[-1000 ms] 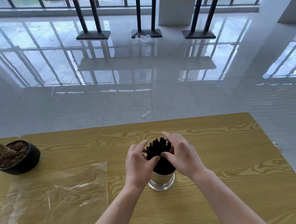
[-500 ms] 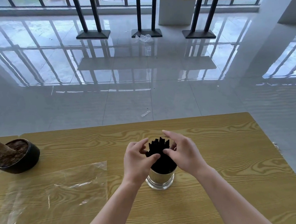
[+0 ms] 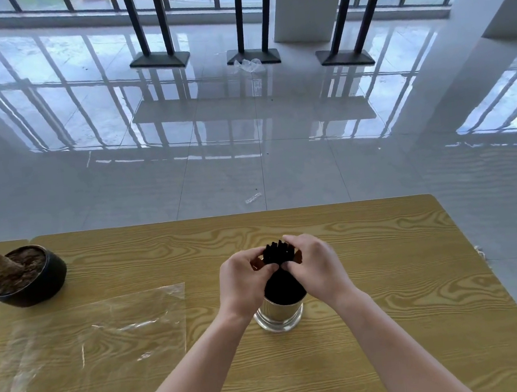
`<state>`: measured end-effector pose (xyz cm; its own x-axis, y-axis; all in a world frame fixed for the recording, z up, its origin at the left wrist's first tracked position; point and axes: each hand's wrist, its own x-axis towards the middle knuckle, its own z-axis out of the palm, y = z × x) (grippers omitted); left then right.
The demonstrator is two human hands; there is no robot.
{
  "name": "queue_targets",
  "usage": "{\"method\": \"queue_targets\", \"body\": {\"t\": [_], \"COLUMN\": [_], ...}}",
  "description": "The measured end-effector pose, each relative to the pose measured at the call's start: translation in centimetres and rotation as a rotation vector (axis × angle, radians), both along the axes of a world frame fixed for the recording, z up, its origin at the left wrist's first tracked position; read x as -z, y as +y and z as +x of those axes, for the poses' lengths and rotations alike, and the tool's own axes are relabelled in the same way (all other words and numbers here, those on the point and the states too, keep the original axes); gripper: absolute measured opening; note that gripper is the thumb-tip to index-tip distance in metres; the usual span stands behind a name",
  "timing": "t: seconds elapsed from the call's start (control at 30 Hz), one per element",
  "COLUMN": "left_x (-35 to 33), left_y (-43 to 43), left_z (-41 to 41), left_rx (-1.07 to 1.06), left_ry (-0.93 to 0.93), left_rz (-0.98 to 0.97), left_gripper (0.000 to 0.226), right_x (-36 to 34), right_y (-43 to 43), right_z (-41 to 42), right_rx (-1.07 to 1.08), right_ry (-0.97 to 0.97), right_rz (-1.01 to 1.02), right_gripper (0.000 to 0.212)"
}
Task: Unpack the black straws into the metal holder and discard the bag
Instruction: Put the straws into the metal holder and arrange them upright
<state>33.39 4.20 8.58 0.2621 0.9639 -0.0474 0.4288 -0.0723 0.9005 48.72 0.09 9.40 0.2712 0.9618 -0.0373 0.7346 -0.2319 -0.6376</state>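
A bundle of black straws (image 3: 282,283) stands upright in the shiny metal holder (image 3: 279,317) near the middle of the wooden table (image 3: 389,325). My left hand (image 3: 243,284) and my right hand (image 3: 316,266) squeeze the upper part of the bundle from both sides, thumbs and fingertips meeting in front of it. The straw tips (image 3: 276,247) poke out above my fingers. The empty clear plastic bag (image 3: 85,348) lies flat on the table to the left, apart from both hands.
A black bowl-shaped pot (image 3: 27,283) with soil and a cut stump sits at the table's far left. Beyond the table's far edge lies a glossy tiled floor with a scrap of plastic (image 3: 253,198) and bar tables (image 3: 155,22) by the windows.
Both hands have closed in tighter on the straws, pinching the bundle narrower just below its tips. The holder and the bag have stayed put.
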Motion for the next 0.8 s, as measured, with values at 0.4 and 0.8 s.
{"method": "queue_targets", "body": {"t": [0.4, 0.8], "left_x": [1.1, 1.1], "left_y": [0.6, 0.1], "left_z": [0.0, -0.2], "left_rx": [0.142, 0.122], "left_ry": [0.247, 0.31], "left_rz": [0.206, 0.179], "left_gripper": [0.004, 0.011], "right_x": [-0.1, -0.7], "right_y": [0.5, 0.8], "right_z": [-0.1, -0.6], "right_rx": [-0.001, -0.022], "right_ry": [0.123, 0.126], "right_rz": [0.038, 0.032], "right_gripper": [0.055, 0.043]}}
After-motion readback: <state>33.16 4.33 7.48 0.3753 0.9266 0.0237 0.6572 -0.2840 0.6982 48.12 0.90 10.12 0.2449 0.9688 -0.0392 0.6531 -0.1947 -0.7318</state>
